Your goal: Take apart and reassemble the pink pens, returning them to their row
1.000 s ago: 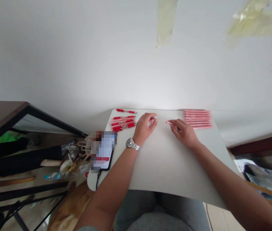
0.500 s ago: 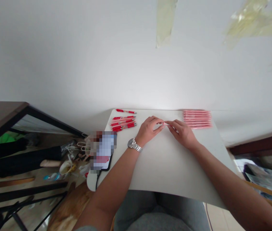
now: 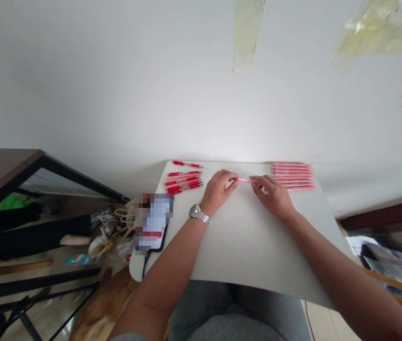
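Observation:
A thin pink pen [image 3: 247, 180] is held level above the white table [image 3: 243, 246], between my two hands. My left hand [image 3: 218, 188], with a metal watch on its wrist, pinches the pen's left end. My right hand [image 3: 273, 195] grips its right end with closed fingers. Several red pens [image 3: 183, 181] lie in a loose group to the left of my left hand. A neat row of pink pens [image 3: 292, 175] lies at the table's far right corner, just beyond my right hand.
A phone [image 3: 153, 225] with a cable lies at the table's left edge. A dark glass-topped cabinet [image 3: 33, 175] and floor clutter with a cup [image 3: 97, 246] stand to the left. A white wall rises right behind the table.
My left hand moved right from beside the red pens to meet my right hand. Both hands now hold the pink pen, which shows longer between them than half a second ago.

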`<state>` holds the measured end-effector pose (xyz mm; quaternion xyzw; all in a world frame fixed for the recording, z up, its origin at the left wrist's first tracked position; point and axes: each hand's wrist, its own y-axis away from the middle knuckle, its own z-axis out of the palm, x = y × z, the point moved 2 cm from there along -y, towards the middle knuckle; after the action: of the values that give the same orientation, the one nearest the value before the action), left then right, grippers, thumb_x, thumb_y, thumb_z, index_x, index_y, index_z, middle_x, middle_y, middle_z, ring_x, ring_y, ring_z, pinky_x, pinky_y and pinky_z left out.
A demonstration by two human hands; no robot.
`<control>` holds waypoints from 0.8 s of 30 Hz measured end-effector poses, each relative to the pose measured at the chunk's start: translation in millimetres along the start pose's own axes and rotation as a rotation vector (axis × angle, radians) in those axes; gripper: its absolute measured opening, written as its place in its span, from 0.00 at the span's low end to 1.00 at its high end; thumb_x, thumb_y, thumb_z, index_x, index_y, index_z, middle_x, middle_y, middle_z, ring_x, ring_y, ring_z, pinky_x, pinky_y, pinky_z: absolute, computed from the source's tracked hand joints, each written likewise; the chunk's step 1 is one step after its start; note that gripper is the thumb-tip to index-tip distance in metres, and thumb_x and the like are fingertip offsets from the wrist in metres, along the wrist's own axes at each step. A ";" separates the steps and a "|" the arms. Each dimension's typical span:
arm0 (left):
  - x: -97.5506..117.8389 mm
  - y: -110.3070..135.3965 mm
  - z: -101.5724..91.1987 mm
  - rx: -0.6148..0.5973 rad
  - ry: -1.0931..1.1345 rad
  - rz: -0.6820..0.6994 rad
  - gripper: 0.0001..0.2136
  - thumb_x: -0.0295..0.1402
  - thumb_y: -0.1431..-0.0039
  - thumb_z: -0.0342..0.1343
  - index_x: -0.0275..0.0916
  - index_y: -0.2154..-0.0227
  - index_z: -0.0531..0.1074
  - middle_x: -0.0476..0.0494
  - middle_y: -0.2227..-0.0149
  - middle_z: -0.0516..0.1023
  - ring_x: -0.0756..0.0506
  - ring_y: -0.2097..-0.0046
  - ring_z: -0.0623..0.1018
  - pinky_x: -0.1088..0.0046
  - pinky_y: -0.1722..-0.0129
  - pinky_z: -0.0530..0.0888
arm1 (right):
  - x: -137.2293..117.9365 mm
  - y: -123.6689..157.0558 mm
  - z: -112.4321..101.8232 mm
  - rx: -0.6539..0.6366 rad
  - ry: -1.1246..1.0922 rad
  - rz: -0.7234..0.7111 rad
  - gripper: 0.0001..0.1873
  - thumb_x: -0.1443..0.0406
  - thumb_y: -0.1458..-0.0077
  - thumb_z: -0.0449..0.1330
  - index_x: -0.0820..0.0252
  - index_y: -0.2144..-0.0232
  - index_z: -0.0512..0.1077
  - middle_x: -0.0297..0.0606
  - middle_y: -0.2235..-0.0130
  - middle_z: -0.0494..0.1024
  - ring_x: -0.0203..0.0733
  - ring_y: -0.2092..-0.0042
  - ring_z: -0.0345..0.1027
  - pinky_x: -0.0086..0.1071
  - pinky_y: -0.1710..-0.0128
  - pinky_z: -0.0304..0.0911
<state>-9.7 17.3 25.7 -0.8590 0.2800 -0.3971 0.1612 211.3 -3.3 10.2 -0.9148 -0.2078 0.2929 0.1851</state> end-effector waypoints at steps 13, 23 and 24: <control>-1.8 0.3 -0.3 0.017 0.002 -0.013 0.07 0.37 0.28 0.55 0.43 0.55 0.76 0.44 0.59 0.78 0.46 0.58 0.77 0.67 0.53 0.75 | 2.4 -0.3 -1.2 0.079 0.046 0.039 0.16 0.55 0.29 0.55 0.55 0.50 0.77 0.40 0.61 0.82 0.41 0.66 0.75 0.34 0.67 0.67; -5.2 -0.1 -1.7 0.049 -0.008 -0.029 0.07 0.36 0.30 0.57 0.43 0.54 0.77 0.43 0.57 0.78 0.46 0.58 0.76 0.65 0.51 0.75 | 1.1 -0.5 -2.8 0.089 0.046 0.056 0.16 0.55 0.29 0.55 0.55 0.50 0.77 0.39 0.61 0.83 0.41 0.66 0.76 0.34 0.66 0.67; -5.4 0.0 -1.6 0.050 -0.009 -0.031 0.07 0.36 0.30 0.58 0.43 0.54 0.77 0.43 0.57 0.78 0.46 0.59 0.76 0.65 0.51 0.75 | 1.3 -0.6 -2.8 0.095 0.047 0.061 0.15 0.55 0.29 0.55 0.55 0.51 0.77 0.39 0.61 0.83 0.41 0.66 0.76 0.34 0.66 0.67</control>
<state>-13.7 20.5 23.5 -0.8607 0.2559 -0.4026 0.1780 213.9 -2.7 12.1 -0.9175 -0.1615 0.2863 0.2239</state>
